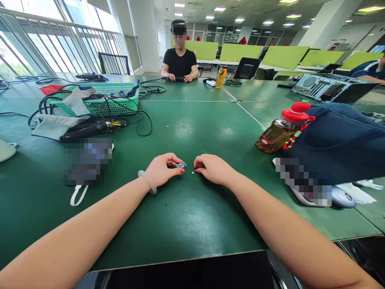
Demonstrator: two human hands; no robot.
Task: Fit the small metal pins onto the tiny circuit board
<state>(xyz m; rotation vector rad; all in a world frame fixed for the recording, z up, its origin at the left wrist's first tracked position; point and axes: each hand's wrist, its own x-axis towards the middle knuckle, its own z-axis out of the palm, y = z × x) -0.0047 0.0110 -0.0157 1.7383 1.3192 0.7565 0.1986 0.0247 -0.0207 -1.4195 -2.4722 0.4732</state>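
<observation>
Fingers, left [173, 157]: pinching small circuit board [181, 165] | fingers, right [198, 159]: pinching tiny pale piece [193, 172]

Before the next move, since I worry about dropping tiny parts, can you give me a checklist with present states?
1. Left hand has the small circuit board between thumb and fingers: ok.
2. Right hand has the small pale piece at its fingertips: ok.
3. Board and piece apart, with a gap between them: ok.
4. Red-lidded bottle away from both hands: ok.
5. Basket and its cables away from both hands: ok.
6. Which way the board's connectors face: cannot tell, too small.
</observation>
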